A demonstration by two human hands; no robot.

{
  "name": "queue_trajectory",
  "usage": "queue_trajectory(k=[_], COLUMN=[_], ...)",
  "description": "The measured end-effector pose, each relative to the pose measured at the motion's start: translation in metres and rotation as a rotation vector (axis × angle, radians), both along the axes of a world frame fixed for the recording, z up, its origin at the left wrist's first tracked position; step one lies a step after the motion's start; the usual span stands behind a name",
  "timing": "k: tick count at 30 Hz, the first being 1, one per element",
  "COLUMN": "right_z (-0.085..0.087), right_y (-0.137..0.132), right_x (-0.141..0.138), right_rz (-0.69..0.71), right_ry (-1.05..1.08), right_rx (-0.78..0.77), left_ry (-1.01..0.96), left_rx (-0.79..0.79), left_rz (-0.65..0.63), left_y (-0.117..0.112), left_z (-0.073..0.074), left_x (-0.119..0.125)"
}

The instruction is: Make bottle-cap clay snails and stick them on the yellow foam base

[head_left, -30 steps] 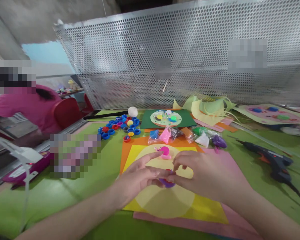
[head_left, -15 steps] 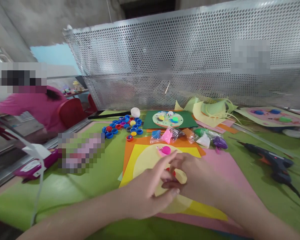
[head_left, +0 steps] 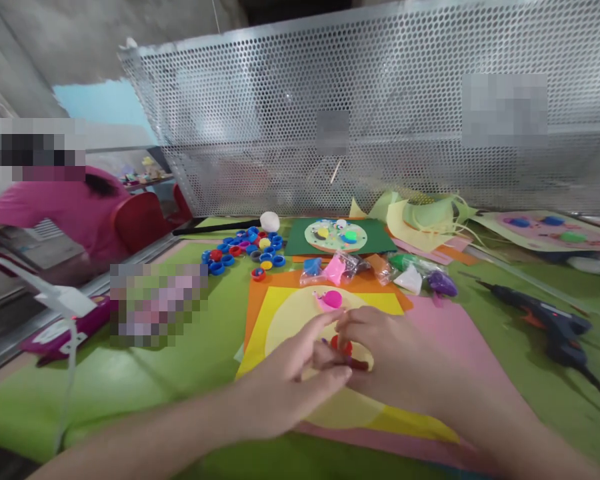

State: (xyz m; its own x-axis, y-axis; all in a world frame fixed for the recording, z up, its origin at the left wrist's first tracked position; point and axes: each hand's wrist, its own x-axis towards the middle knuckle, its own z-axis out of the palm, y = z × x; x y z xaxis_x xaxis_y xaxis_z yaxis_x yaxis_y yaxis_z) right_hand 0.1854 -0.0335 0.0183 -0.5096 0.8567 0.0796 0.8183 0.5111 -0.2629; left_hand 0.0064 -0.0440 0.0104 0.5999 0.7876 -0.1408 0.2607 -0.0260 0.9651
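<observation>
Change noted: a second ago the left hand (head_left: pixel 297 373) pointed its index finger toward the pink piece (head_left: pixel 334 299); that finger now lies against the right hand (head_left: pixel 387 350), and the left thumb crosses below. The purple mass seen earlier under the red cap (head_left: pixel 341 344) is now largely covered by fingers. Position of the red cap: between the two hands, over the middle of the pale disc (head_left: pixel 347 408) (whether resting on it or lifted cannot be determined).

Hand status: the right fingers are curled close about the red cap; the left fingers are bent inward beside it. Contact points are obscured, so a firm grasp by either hand cannot be confirmed. Implication, by judgement: both hands are engaged in close fingerwork at the cap, which is not yet left free. The pink piece stands untouched at the disc's far edge.
</observation>
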Motion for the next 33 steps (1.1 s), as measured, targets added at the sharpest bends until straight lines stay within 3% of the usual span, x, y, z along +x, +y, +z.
queue_trajectory(k=[6,8,12,18,22,27,33], right_z=[-0.005,-0.006,-0.002,0.008,0.009,0.01,0.007], right_y=[-0.005,-0.006,-0.005,-0.001,0.0,0.0,-0.005], right_x=[-0.01,-0.011,-0.004,0.01,0.01,0.007,0.0], right_rz=[0.037,0.06,0.005,-0.08,-0.045,-0.054,-0.051], right_ry=[-0.017,-0.005,0.023,0.078,0.055,0.038,0.085], right_rx=[-0.02,-0.014,-0.003,-0.007,0.009,-0.017,-0.087], left_ry=[0.185,0.24,0.2,0.067,-0.014,0.079,0.186], left_rx=[0.574,0.69,0.55,0.228,0.133,0.162,0.469], left_rz=[-0.25,-0.293,-0.263,0.091,0.184,0.156,-0.137], left_y=[-0.004,-0.002,-0.001,0.006,0.01,0.008,0.0], left_z=[-0.008,-0.008,-0.001,0.004,0.002,0.01,0.001], left_x=[0.015,0.016,0.011,-0.001,-0.002,-0.001,0.004])
